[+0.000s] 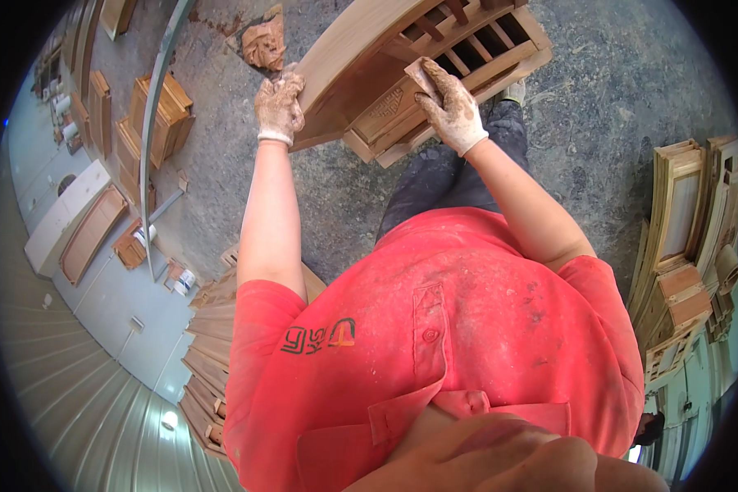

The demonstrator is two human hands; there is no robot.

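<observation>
A wooden furniture piece (336, 78) with a wide smooth board, a carved panel and slatted openings lies tilted in front of me. My left hand (280, 107), in a white work glove stained brown, has its fingers bent round the near left edge of that board. My right hand (453, 111), gloved likewise, pinches a small flat brownish piece that looks like folded sandpaper (422, 79) above the carved panel and slats. The undersides of both hands are hidden.
Crumpled brown paper or plastic (263, 44) lies on the grey stained floor (336, 193) beyond my left hand. Stacked wooden parts (162, 119) stand at the left, behind a curved metal bar (149, 123). More wooden frames (679, 201) lean at the right.
</observation>
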